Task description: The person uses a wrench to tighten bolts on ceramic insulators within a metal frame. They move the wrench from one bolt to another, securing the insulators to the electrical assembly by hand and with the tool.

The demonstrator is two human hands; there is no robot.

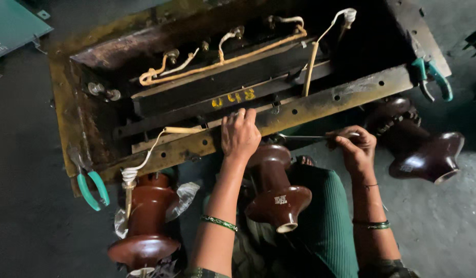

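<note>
Yellow painted marks [234, 97] on black bar above left hand [240, 135] | left hand grips flange [320, 104] | right hand [355, 145] pinches thin tool [300, 138] | brown insulator [275, 188] between hands.

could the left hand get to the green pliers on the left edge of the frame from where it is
Probably yes. The left hand rests on the rusty frame, and the green pliers lie on the same edge further left. Only a white-wrapped wire and the brown insulator sit between, both low enough to pass over.
</note>
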